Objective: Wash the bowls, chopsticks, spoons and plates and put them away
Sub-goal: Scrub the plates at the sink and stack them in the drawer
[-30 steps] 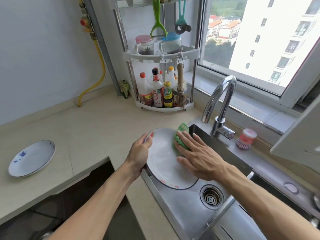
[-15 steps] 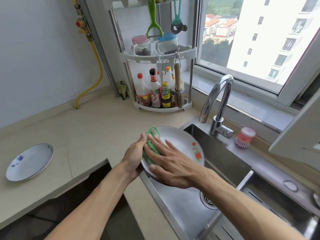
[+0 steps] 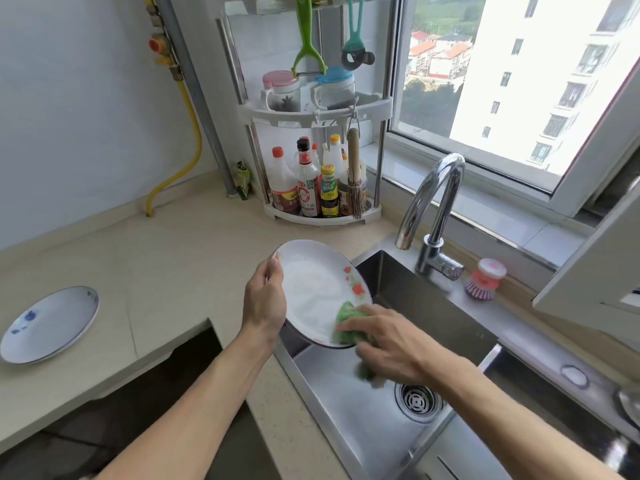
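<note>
A white plate (image 3: 317, 289) with red flowers on its rim tilts over the near-left corner of the steel sink (image 3: 429, 308), its face turned toward the person. The left hand (image 3: 265, 301) grips the plate's left edge, thumb over the rim and fingers behind, while the right hand (image 3: 388, 341) presses a green scrubbing cloth (image 3: 346, 325) against the plate's lower right edge, fingers curled over it. The plate looks stiff, breakable and probably slick when wet, so a firm hold at the rim, with fingers spread behind, seems the safest grip. A second plate (image 3: 48, 323) with blue marks lies flat on the tabletop (image 3: 166, 271) well to the left. The tap (image 3: 433, 209) stands behind the sink, no water visibly running. The left fingers behind the plate are hidden; part of the cloth is blurred below the right hand, and no bowls, chopsticks or spoons can be made out.
</note>
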A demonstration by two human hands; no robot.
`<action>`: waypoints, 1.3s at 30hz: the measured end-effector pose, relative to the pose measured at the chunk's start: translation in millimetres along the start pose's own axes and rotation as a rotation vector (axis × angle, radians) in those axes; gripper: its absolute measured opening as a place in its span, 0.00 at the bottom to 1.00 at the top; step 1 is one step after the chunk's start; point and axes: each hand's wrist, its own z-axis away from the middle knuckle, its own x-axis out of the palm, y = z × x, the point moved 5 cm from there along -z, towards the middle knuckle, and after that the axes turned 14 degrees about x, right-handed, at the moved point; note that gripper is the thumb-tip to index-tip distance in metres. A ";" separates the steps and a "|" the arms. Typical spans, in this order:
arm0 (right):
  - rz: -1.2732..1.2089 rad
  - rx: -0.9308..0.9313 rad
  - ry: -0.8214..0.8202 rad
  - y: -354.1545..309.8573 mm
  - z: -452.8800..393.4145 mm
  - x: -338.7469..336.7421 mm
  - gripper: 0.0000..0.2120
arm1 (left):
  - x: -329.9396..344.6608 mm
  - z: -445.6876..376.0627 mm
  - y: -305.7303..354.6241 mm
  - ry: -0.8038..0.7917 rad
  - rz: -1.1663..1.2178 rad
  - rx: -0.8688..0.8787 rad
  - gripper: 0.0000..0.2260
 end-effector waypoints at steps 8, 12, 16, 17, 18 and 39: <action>0.151 -0.169 0.488 11.9 7.7 19.7 0.13 | 21.3 0.4 -1.6 -0.230 0.038 -0.168 0.12; 0.209 -0.178 0.532 23.2 10.1 15.9 0.16 | 17.3 -7.2 1.0 -0.437 -0.737 0.071 0.27; 0.265 -0.203 0.458 30.9 3.6 14.5 0.18 | 36.9 20.9 11.3 -0.870 -1.140 0.640 0.42; 0.264 -0.213 0.449 32.8 3.5 14.9 0.18 | 41.4 27.4 0.6 -1.013 -1.188 0.715 0.39; 0.252 -0.224 0.441 33.9 3.1 15.1 0.18 | 45.1 33.4 -10.8 -1.093 -1.215 0.828 0.32; -0.612 0.148 0.655 18.9 -29.6 7.8 0.20 | 54.2 31.4 -13.8 -0.652 -0.228 0.136 0.18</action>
